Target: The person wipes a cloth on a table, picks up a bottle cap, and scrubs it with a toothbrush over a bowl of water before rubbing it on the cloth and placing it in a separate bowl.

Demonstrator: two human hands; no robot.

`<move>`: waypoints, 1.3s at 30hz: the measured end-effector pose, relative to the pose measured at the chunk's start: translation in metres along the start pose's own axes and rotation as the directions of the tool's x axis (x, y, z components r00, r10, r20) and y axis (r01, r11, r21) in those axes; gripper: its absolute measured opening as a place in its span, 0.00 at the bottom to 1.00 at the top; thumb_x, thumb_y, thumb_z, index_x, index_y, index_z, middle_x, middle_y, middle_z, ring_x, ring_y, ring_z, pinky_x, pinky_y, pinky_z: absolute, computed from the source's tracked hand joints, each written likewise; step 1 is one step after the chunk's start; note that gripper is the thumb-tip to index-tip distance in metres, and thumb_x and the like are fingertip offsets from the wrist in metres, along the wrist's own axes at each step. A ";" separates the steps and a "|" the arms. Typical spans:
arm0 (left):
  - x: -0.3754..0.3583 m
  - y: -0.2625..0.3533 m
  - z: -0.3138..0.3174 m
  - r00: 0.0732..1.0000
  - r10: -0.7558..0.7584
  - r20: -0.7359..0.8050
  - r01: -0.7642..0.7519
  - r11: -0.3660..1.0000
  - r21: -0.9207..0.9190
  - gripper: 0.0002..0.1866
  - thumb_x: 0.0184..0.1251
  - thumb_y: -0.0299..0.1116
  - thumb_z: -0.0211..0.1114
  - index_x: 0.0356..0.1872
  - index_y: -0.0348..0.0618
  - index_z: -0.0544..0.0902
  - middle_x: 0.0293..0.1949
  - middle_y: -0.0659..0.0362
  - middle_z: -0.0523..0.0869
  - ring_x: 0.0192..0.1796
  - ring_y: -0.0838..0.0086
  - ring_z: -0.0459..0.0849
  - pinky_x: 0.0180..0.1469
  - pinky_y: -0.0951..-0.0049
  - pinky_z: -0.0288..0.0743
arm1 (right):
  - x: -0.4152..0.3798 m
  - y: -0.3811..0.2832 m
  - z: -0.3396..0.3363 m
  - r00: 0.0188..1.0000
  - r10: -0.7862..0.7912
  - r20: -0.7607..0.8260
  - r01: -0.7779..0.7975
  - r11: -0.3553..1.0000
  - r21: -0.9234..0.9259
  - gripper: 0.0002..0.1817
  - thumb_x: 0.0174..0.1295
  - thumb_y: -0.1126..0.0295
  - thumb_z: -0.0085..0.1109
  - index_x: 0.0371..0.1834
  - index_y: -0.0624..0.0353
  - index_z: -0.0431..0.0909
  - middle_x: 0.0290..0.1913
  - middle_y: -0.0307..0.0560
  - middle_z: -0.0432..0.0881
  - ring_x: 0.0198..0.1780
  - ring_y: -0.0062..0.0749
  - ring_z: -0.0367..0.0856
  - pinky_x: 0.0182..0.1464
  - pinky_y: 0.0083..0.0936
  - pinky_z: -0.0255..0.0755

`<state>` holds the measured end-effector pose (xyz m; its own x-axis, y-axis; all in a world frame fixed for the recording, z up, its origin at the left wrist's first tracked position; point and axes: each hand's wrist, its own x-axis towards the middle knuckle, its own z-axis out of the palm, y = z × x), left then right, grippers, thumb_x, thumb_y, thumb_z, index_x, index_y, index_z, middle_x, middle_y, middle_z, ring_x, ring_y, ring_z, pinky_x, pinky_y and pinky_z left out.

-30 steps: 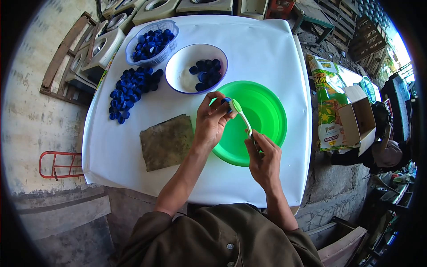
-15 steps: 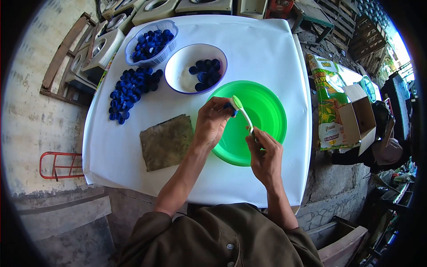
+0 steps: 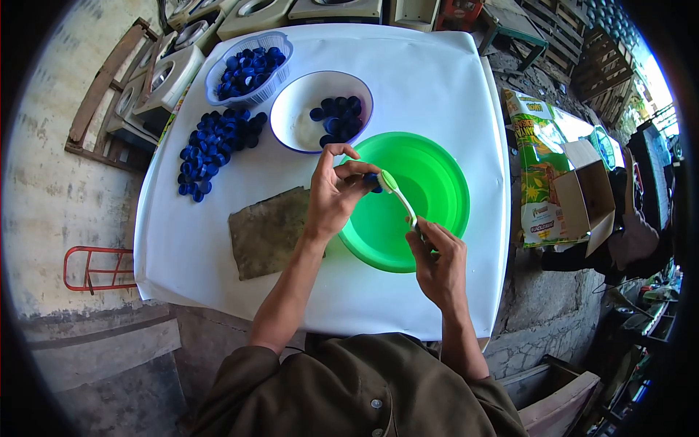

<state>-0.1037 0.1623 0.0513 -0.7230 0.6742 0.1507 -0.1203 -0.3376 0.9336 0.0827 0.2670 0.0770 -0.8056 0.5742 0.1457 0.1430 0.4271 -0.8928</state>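
Between the thumb and fingers of my left hand (image 3: 336,195) is a blue bottle cap (image 3: 373,180), held above the left part of a green basin (image 3: 463,207). My right hand (image 3: 440,261) grips the handle of a white and green toothbrush (image 3: 404,202). The brush head touches or nearly touches the cap; the bristles are mostly hidden. Under my left forearm lies a worn brown board or cloth (image 3: 266,234). Behind the basin stands a white bowl (image 3: 291,120) with a blue rim, holding several blue caps (image 3: 339,118).
A pale plastic basket (image 3: 282,75) full of blue caps stands at the table's far left. Loose blue caps (image 3: 207,154) are heaped in front of it. White sheeting (image 3: 429,80) covers the table. Right of it are an open cardboard box (image 3: 585,191) and another person (image 3: 633,237).
My left hand has turned and shifted slightly, its upper fingers lifting apart, with the cap still pinched. The toothbrush head has moved a little down toward me.
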 end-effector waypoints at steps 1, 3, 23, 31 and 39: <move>-0.001 0.002 -0.001 0.999 0.019 0.029 -0.022 0.991 0.129 0.23 0.65 0.13 0.65 0.54 0.40 0.65 0.44 0.51 0.90 0.45 0.76 0.88 0.49 0.77 0.81 | 0.001 -0.001 0.000 1.000 0.005 0.003 -0.005 1.000 -0.007 0.12 0.66 0.75 0.67 0.50 0.70 0.84 0.36 0.57 0.86 0.28 0.43 0.84 0.32 0.31 0.75; 0.000 0.004 -0.002 0.994 0.040 0.098 -0.075 0.924 0.375 0.24 0.66 0.13 0.65 0.55 0.40 0.63 0.46 0.51 0.90 0.45 0.75 0.87 0.49 0.76 0.80 | 0.002 -0.004 0.000 1.000 0.018 0.003 -0.018 1.000 -0.022 0.12 0.66 0.75 0.67 0.50 0.70 0.84 0.35 0.58 0.86 0.28 0.43 0.84 0.32 0.31 0.75; 0.004 -0.046 0.008 0.879 -0.353 0.321 -0.224 0.288 0.931 0.21 0.58 0.14 0.58 0.53 0.35 0.84 0.52 0.39 0.81 0.58 0.45 0.82 0.61 0.53 0.78 | 0.049 0.026 -0.011 0.983 0.058 0.173 0.027 0.892 -0.452 0.10 0.66 0.74 0.61 0.45 0.70 0.80 0.34 0.65 0.84 0.38 0.62 0.84 0.42 0.51 0.74; 0.005 -0.043 0.010 0.884 -0.280 0.375 -0.298 0.279 0.913 0.10 0.54 0.15 0.63 0.38 0.32 0.83 0.46 0.42 0.83 0.50 0.45 0.85 0.52 0.51 0.80 | 0.065 0.057 0.015 0.953 0.125 0.277 0.041 0.851 -0.523 0.05 0.63 0.76 0.59 0.38 0.68 0.77 0.34 0.67 0.83 0.39 0.66 0.82 0.41 0.55 0.72; 0.008 -0.037 0.015 0.908 -0.229 0.351 -0.262 0.344 0.902 0.05 0.59 0.17 0.64 0.34 0.33 0.86 0.39 0.44 0.86 0.44 0.45 0.86 0.48 0.50 0.80 | 0.065 0.061 0.016 0.953 0.047 0.299 0.121 0.847 -0.518 0.05 0.62 0.76 0.58 0.31 0.68 0.76 0.27 0.68 0.81 0.33 0.65 0.83 0.36 0.55 0.74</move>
<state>-0.0947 0.1901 0.0230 -0.3904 0.9199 0.0376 0.7616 0.2998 0.5746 0.0299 0.3192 0.0258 -0.9331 0.3584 -0.0303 0.3214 0.7931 -0.5175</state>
